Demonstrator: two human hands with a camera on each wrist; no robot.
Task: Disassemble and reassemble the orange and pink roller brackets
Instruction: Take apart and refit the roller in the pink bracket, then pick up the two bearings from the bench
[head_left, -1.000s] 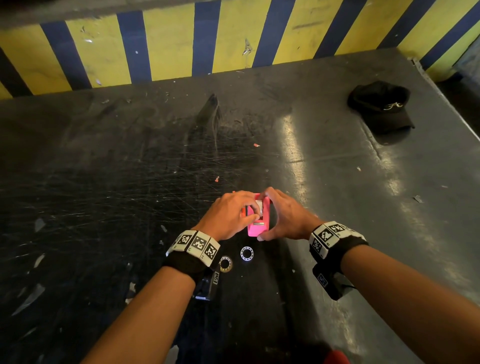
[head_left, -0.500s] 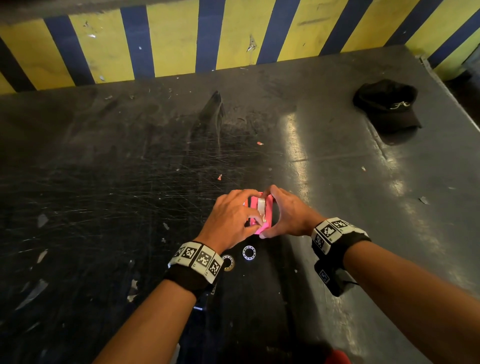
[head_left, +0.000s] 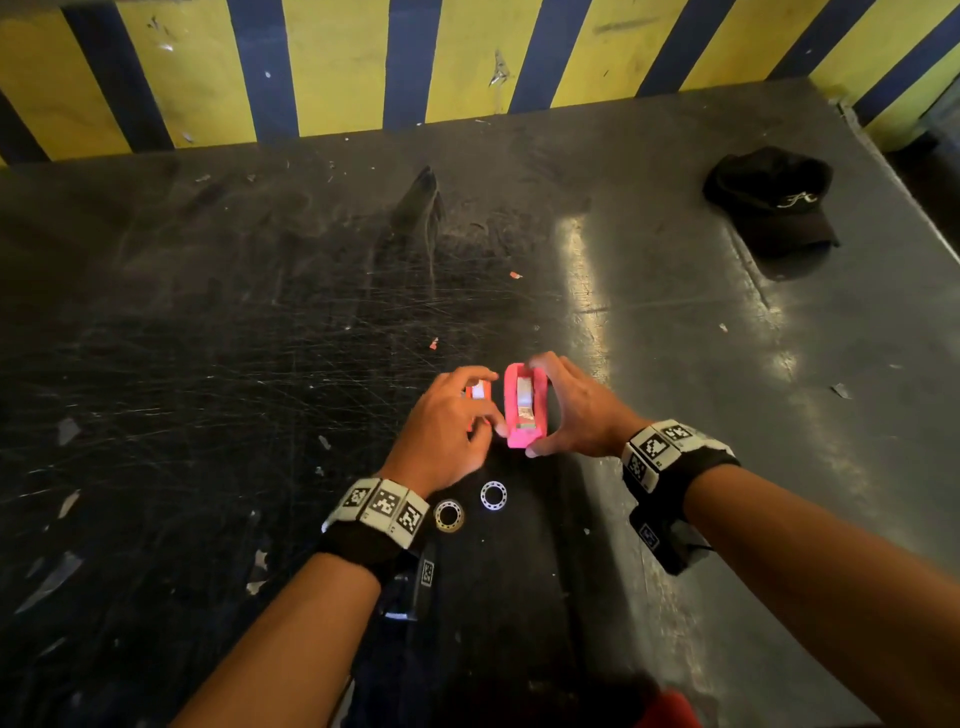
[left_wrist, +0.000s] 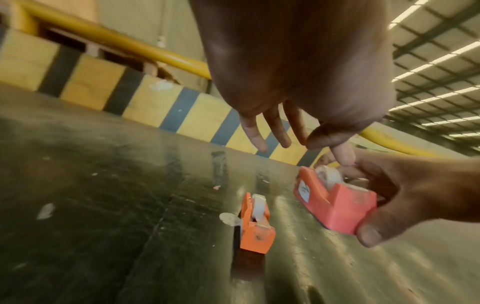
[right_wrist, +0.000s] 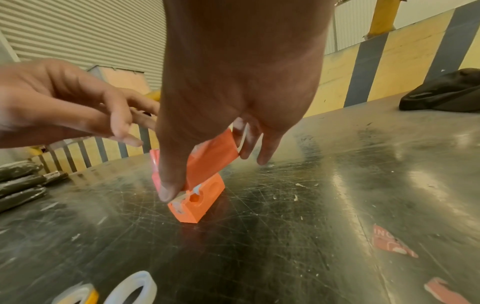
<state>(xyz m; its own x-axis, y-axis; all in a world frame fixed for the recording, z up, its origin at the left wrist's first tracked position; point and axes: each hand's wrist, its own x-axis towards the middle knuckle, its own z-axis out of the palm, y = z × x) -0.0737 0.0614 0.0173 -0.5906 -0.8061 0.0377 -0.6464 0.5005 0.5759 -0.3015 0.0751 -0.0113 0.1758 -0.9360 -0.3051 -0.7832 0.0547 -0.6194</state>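
Note:
The pink roller bracket (head_left: 524, 405) (left_wrist: 335, 201) (right_wrist: 210, 156), with a white roller in its slot, is tilted just above the table. My right hand (head_left: 576, 410) (left_wrist: 415, 195) grips it, thumb on the near end and fingers on the far end. The orange roller bracket (head_left: 478, 392) (left_wrist: 255, 224) (right_wrist: 197, 203) lies on the table just left of it, also with a white roller. My left hand (head_left: 447, 421) (right_wrist: 78, 107) hovers over the orange one with fingers loose, holding nothing. Two loose bearing rings (head_left: 449, 514) (head_left: 492, 494) lie near my left wrist.
The scratched dark metal table (head_left: 260, 312) ends at a yellow-and-blue striped wall (head_left: 467, 57). A black cap (head_left: 774, 202) lies at the far right. Flat black pieces (right_wrist: 18, 185) are stacked at the table's left side. Small scraps dot the surface.
Both hands were together on the pink bracket. My left hand has let go and shifted left, uncovering the orange bracket. My right hand alone now holds the pink one.

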